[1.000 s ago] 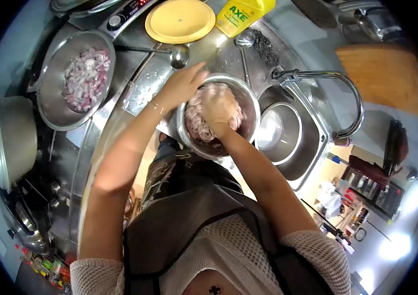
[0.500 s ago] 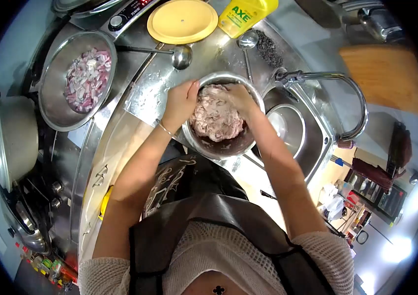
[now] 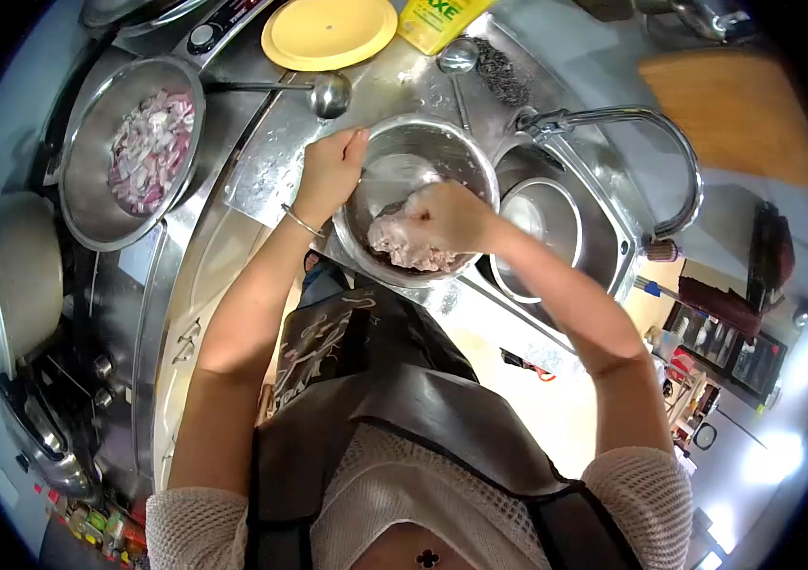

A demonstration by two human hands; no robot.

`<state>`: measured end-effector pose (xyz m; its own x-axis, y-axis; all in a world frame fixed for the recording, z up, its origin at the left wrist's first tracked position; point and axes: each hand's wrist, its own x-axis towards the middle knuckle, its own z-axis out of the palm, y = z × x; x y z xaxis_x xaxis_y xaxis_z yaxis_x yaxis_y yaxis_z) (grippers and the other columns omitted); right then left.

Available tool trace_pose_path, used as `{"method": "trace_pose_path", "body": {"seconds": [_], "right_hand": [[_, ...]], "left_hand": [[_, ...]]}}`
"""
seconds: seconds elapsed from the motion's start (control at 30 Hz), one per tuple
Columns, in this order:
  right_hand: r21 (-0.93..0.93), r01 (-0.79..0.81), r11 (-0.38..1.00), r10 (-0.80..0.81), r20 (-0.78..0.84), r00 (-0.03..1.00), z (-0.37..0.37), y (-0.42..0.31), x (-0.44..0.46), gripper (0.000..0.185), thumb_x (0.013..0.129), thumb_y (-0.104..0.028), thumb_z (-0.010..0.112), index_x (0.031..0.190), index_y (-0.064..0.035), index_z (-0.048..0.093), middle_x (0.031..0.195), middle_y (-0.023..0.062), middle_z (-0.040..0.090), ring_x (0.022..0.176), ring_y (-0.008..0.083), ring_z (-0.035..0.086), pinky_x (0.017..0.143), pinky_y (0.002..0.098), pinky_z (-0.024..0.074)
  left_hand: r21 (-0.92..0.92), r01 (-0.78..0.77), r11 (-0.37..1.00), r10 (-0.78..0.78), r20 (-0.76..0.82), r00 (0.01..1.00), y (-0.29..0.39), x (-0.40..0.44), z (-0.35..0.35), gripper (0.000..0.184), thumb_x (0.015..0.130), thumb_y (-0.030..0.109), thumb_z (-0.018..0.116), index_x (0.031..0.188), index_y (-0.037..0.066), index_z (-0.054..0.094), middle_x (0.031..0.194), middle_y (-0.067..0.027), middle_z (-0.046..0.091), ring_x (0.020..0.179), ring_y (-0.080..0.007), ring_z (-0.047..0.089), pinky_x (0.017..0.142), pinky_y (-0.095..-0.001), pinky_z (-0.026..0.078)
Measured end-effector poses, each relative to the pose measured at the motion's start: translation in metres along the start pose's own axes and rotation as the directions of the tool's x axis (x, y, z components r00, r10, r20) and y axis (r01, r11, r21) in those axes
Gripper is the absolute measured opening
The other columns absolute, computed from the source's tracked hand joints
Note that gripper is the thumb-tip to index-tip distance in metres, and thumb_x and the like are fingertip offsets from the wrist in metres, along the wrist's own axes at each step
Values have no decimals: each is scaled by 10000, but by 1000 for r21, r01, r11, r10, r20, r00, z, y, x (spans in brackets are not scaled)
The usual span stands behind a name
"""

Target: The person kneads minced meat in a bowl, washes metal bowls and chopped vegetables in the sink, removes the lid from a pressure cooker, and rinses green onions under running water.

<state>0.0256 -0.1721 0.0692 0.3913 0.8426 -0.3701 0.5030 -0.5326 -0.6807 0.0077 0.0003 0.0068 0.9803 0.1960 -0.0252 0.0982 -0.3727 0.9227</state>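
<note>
A steel mixing bowl stands at the counter's front edge. My left hand grips its rim on the left side, a bangle at the wrist. Inside the bowl, my right hand is curled into the pale pink minced meat; its fingertips are hidden. The meat is bunched at the side of the bowl nearest me, and the bare, wet bottom shows at the far side.
A second bowl with chopped onion sits left, beside a ladle. Behind are a yellow lid, a yellow bottle and a second ladle. On the right, the sink holds a steel pot under the faucet.
The meat has gone from spread across the bowl to a heap at the near side. My right hand has drawn toward me with it and curled; my left hand stays at the rim.
</note>
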Motion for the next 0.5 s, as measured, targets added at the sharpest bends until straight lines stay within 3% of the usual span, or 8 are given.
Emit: {"method": "trace_pose_path", "body": {"seconds": [0.03,0.07,0.1,0.17,0.23,0.37,0.43,0.5], "right_hand": [[-75,-256,964,254,-35,967,4,-8,8,385,782,-389,489,906,-46,613,850,154,607,818,254,590,820,414,389],[-155,-326,933,322,-48,945,13,-17,17,385,830,-375,396,880,-69,624,1011,106,573,1035,245,486,875,473,322],[-156,-326,932,321,-61,945,18,-19,16,385,830,-375,396,880,-69,624,1011,106,573,1035,245,486,875,473,322],[-440,132,888,-192,-95,977,34,-17,12,369,829,-365,402,886,-79,627,1127,73,514,1135,271,379,881,476,309],[-436,395,809,-472,-80,878,34,-4,-2,320,717,-349,541,944,-134,609,1024,88,519,975,270,469,839,476,340],[-493,516,700,-589,9,808,44,29,-7,301,665,-352,566,872,-142,626,945,90,560,867,244,516,824,419,354],[-495,437,751,-560,-126,819,64,35,5,283,610,-347,590,807,-148,628,900,88,552,828,244,513,764,418,373],[-504,408,762,-571,-224,790,70,39,23,278,534,-325,595,750,-152,611,873,37,539,778,213,492,686,386,374]], "left_hand": [[46,13,999,-14,31,999,0,0,-2,232,836,215,497,845,10,604,679,-200,565,582,-293,559,561,-317,429],[94,26,995,-32,59,998,0,-1,-2,233,836,213,493,830,6,599,673,-202,560,584,-303,558,557,-325,427],[97,14,995,-20,59,998,-1,-1,-4,233,836,213,493,830,6,599,673,-202,560,584,-303,558,557,-325,427],[17,-44,999,43,20,999,-8,-10,-4,239,839,215,487,801,-2,581,644,-197,546,549,-311,524,540,-334,418],[-15,-23,1000,23,32,999,-2,-17,-10,238,842,212,484,813,-2,583,635,-191,544,531,-293,517,529,-329,417],[-86,75,994,-71,51,996,15,-25,-13,216,842,183,492,857,-5,595,632,-180,553,513,-251,537,507,-306,426],[-144,-46,988,36,-76,996,5,-25,-3,196,830,159,506,863,-13,594,666,-191,563,543,-277,555,524,-307,435],[-160,-7,987,-4,-70,998,2,-23,-2,179,821,140,513,852,-17,593,697,-200,568,586,-305,572,541,-316,446]]}}
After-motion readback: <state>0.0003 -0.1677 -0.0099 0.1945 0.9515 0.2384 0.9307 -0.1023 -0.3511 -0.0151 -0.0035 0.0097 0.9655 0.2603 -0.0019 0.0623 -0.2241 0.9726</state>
